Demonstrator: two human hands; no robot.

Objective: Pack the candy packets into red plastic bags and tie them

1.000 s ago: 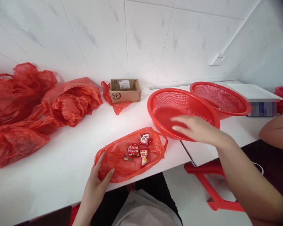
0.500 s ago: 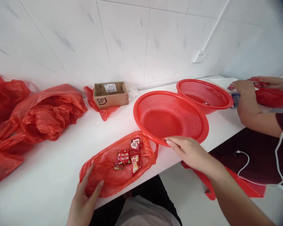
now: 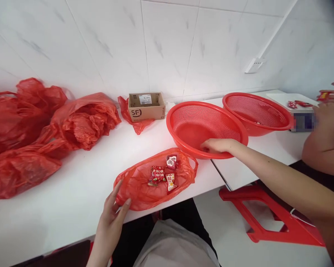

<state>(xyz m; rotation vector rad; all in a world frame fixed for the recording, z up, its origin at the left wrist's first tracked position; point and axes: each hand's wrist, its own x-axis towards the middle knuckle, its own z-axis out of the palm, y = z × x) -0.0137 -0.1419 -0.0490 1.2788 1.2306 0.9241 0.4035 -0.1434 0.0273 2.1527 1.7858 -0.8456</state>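
Observation:
A flat red plastic bag (image 3: 139,187) lies at the near edge of the white table (image 3: 80,185), with several small wrapped candies (image 3: 163,174) on it. My left hand (image 3: 111,218) rests at the bag's left end, fingers apart and touching the plastic. My right hand (image 3: 218,145) grips the near rim of a round red mesh basket (image 3: 192,126) just beyond the bag. Its fingers curl over the rim.
A second red basket (image 3: 257,111) stands further right. An open cardboard box (image 3: 146,105) sits against the tiled wall. Crumpled red bags (image 3: 44,129) pile up at left. Another person's hands (image 3: 327,107) work at far right. A red stool (image 3: 269,215) stands below.
My right hand has moved from above the basket to its near rim and closed on it. My left hand stays at the bag. The other person's hands have shifted.

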